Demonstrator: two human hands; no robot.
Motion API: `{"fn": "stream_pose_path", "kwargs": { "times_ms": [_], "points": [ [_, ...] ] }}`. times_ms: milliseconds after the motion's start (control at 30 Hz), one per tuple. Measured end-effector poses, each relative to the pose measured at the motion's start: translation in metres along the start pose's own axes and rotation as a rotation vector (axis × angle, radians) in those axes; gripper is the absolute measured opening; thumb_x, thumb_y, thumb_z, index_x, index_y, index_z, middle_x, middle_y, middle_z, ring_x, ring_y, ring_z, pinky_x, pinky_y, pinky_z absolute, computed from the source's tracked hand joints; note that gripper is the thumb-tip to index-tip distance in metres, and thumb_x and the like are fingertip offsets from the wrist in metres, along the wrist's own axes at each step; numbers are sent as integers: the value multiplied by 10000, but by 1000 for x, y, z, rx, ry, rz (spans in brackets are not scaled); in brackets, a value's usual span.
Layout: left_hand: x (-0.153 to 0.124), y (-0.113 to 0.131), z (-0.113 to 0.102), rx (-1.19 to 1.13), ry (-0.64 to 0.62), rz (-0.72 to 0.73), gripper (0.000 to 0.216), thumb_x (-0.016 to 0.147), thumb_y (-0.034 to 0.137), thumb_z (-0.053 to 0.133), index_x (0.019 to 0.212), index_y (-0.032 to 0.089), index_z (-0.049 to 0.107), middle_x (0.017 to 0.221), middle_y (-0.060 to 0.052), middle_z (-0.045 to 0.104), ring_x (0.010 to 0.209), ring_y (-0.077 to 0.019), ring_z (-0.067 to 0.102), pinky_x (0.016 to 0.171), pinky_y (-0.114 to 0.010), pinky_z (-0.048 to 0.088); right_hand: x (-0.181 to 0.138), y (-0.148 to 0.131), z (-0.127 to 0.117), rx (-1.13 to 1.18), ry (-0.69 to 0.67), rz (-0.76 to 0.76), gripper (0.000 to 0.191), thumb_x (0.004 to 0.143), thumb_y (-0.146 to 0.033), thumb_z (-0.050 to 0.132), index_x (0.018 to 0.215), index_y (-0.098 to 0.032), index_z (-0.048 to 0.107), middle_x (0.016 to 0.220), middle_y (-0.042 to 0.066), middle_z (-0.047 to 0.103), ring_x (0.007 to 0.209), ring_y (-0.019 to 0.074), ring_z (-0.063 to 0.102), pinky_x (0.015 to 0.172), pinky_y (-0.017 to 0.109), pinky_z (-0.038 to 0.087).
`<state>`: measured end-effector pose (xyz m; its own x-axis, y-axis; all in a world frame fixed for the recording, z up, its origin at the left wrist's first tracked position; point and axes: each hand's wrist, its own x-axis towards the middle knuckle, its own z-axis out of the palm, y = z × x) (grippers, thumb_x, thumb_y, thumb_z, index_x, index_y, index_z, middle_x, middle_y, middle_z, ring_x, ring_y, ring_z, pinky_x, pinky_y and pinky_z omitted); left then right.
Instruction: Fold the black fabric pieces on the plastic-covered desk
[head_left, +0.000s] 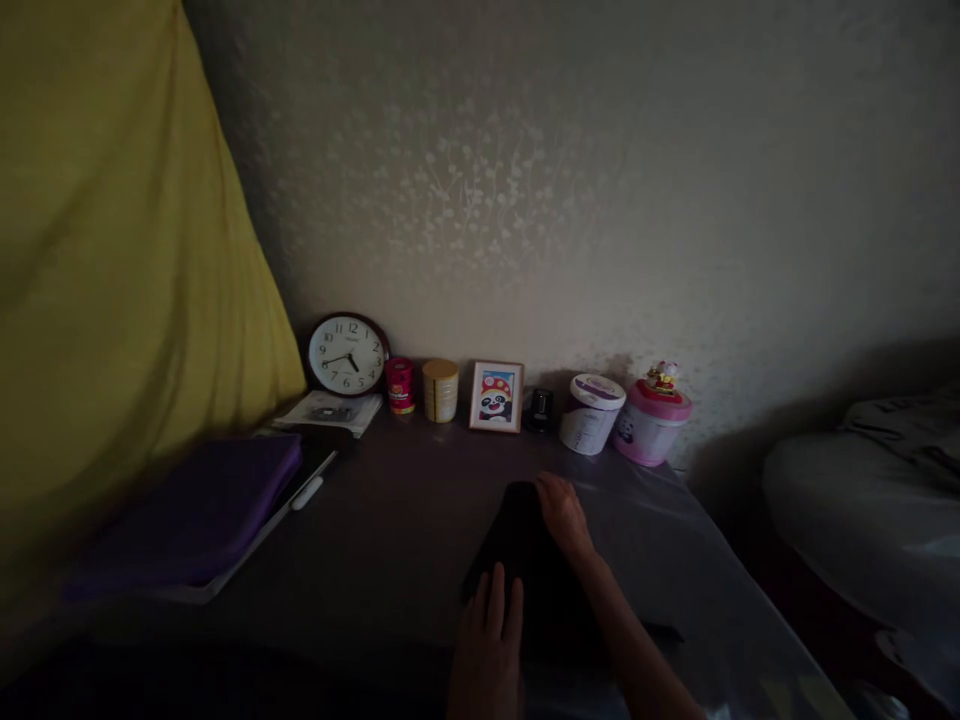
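Note:
A black cloth-like item point(525, 535) lies on the dark table in front of me. Its exact kind is lost in the dim light. Fingers apart and stretched out, my left hand point(489, 630) rests flat on its near left part. At its far right edge, my right hand point(562, 510) has its fingers curled over the border and closed on it. A thin dark strip point(664, 632) sticks out to the right, beyond my right forearm.
Along the wall stand a clock point(349, 354), a red can point(400, 386), a yellow-lidded tin point(440, 392), a panda picture frame point(496, 398), a small black object point(541, 410), a white tub point(592, 415) and a pink tub point(651, 425). A purple case point(195, 505) lies left.

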<state>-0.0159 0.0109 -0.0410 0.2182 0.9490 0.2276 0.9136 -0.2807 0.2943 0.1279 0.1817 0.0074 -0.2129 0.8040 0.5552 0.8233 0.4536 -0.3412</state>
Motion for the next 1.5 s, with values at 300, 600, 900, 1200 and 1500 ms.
{"fn": "stream_pose_path", "kwargs": {
  "times_ms": [300, 600, 900, 1200, 1500],
  "points": [
    [-2, 8, -15, -64, -108, -59, 838, 672, 9, 380, 1396, 265, 43, 1485, -55, -24, 1343, -307, 119, 1045, -453, 299, -34, 0, -6, 36, -28, 30, 318, 849, -231, 390, 1093, -174, 586, 1177, 117, 591, 1099, 231, 535, 933, 430, 415],
    [-2, 14, -22, 2, -149, -95, 894, 626, -114, 278, 1391, 259, 3, 1479, -93, -16, 1340, -294, 119, 1039, -470, 311, -80, 36, -49, -83, -116, 533, 296, 815, -302, 412, 945, -165, 640, 949, 108, 692, 907, 228, 642, 776, 302, 466],
    [-5, 8, -12, -46, -44, -55, 941, 641, -119, 253, 1332, 312, -218, 1484, -122, -30, 1337, -285, 128, 1010, -462, 359, -86, 6, -58, -43, -185, 557, 367, 833, -377, 398, 1010, -148, 623, 960, 106, 696, 923, 248, 640, 753, 307, 461],
    [-2, 21, -35, 0, -224, -195, 859, 663, -113, 309, 1394, 260, 57, 1457, -198, 140, 1315, -298, 216, 1008, -405, 350, -80, 13, -51, 39, -102, 476, 317, 777, -404, 434, 878, -199, 653, 882, 103, 708, 844, 271, 655, 706, 334, 467],
    [-3, 17, -17, 75, -121, -201, 823, 683, -86, 367, 1396, 174, 48, 1439, -214, 197, 1311, -308, 237, 1016, -411, 343, -37, -26, -54, 427, -114, 419, 348, 741, -472, 474, 740, -164, 636, 672, 31, 658, 644, 189, 597, 574, 273, 434]
  ]
}}
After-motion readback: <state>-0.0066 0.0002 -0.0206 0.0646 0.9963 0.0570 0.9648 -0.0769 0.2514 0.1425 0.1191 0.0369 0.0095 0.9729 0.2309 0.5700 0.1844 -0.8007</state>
